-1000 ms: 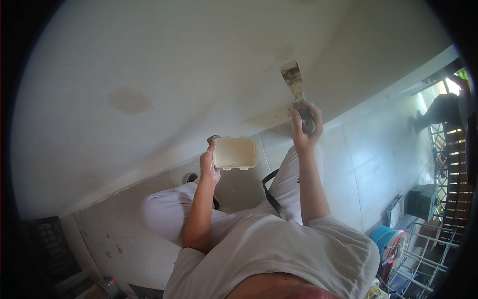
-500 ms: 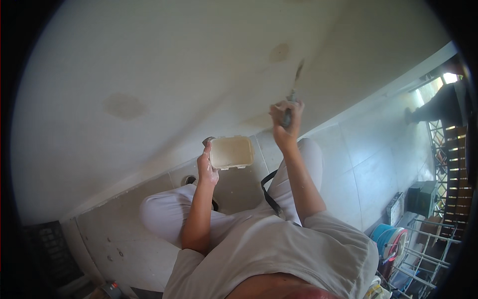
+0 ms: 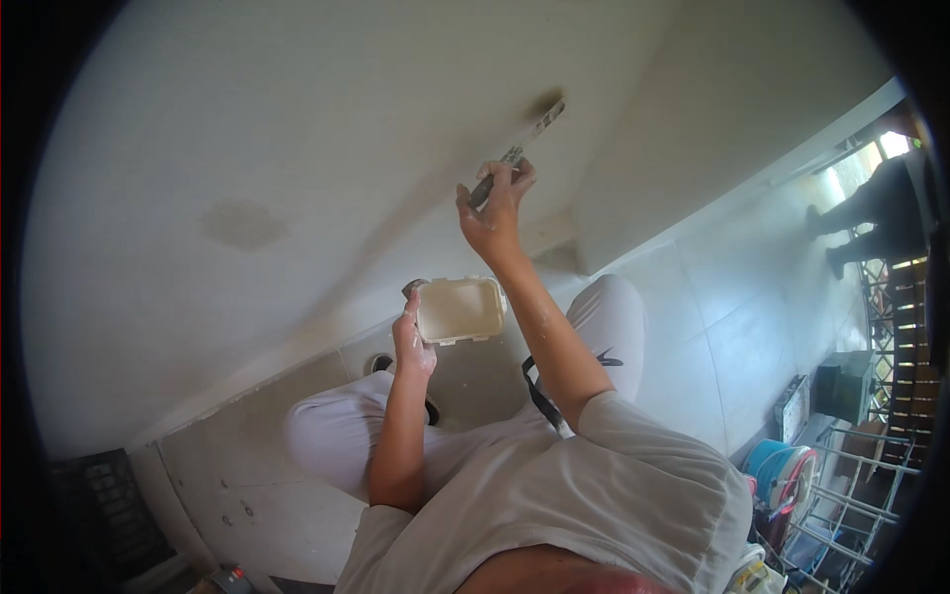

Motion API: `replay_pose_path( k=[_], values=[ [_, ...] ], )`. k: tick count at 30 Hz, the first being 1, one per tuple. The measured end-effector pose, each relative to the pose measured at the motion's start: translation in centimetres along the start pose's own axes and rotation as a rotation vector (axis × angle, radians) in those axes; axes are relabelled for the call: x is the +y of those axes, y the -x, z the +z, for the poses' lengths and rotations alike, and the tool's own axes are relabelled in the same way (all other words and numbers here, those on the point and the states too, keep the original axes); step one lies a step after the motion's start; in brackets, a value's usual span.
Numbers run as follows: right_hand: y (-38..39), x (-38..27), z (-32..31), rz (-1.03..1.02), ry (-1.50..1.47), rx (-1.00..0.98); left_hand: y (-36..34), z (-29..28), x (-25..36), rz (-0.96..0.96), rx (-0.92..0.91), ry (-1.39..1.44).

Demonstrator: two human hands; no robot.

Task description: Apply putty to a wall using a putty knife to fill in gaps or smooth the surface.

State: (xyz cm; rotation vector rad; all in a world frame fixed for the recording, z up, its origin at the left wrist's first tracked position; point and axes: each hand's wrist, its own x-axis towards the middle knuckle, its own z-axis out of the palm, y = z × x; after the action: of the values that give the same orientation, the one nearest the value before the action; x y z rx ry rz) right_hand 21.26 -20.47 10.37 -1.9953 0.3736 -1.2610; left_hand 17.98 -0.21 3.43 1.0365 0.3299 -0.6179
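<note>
My left hand (image 3: 414,345) grips a cream rectangular plastic tub (image 3: 462,309) with pale material inside; a small dark metallic thing (image 3: 411,288) sticks out beside my fingers at its rim. Higher up, my right hand (image 3: 494,205) is closed on the dark handle of a putty knife (image 3: 540,126), both smeared white. The blade is at or just over a shadowed patch on the white wall (image 3: 158,148); contact is hard to tell. A larger faint patch (image 3: 242,223) shows farther left on the wall. White flecks mark both hands.
Another person's dark-clothed legs (image 3: 871,213) are at the far right near a lattice gate (image 3: 891,327). Beside me on the tiled floor (image 3: 693,346) stand a green box (image 3: 841,386), a blue bucket (image 3: 772,465) and a wire rack (image 3: 851,495). A dark grille (image 3: 104,500) is lower left.
My right hand has swung up and to the left, bringing the putty knife onto or close to the upper patch. My left hand and tub have barely moved. The other person's legs show more.
</note>
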Motion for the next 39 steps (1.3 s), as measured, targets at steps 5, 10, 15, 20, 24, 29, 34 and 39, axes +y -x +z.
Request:
replay_pose_path(
  k=[5, 10, 15, 20, 24, 29, 34, 39],
  values=[
    [-0.8, -0.7, 1.3, 0.163, 0.002, -0.064, 0.0, 0.0, 0.1, -0.032, 0.013, -0.001],
    [-1.7, -1.5, 1.6, 0.212, -0.078, -0.103, 0.3, 0.3, 0.1, -0.026, 0.005, -0.015],
    [-2.0, -1.5, 1.9, 0.229, -0.127, -0.125, 0.2, 0.3, 0.1, -0.030, 0.033, -0.041],
    [-2.2, -1.5, 2.6, 0.248, -0.170, -0.113, 0.2, 0.3, 0.1, -0.039, 0.036, -0.052],
    [-2.2, -1.3, 3.3, 0.211, -0.165, -0.076, 0.3, 0.4, 0.1, -0.031, 0.030, -0.060],
    [-2.1, -1.5, 3.7, 0.181, -0.177, -0.014, 0.6, 0.5, 0.4, -0.031, 0.006, -0.057],
    [-1.8, -1.5, 3.8, 0.192, -0.180, -0.003, 0.8, 0.7, 0.4, -0.030, 0.030, -0.057],
    [-1.3, -1.3, 3.6, 0.344, -0.299, -0.051, 0.8, 0.5, 0.4, -0.016, 0.009, -0.032]
  ],
)
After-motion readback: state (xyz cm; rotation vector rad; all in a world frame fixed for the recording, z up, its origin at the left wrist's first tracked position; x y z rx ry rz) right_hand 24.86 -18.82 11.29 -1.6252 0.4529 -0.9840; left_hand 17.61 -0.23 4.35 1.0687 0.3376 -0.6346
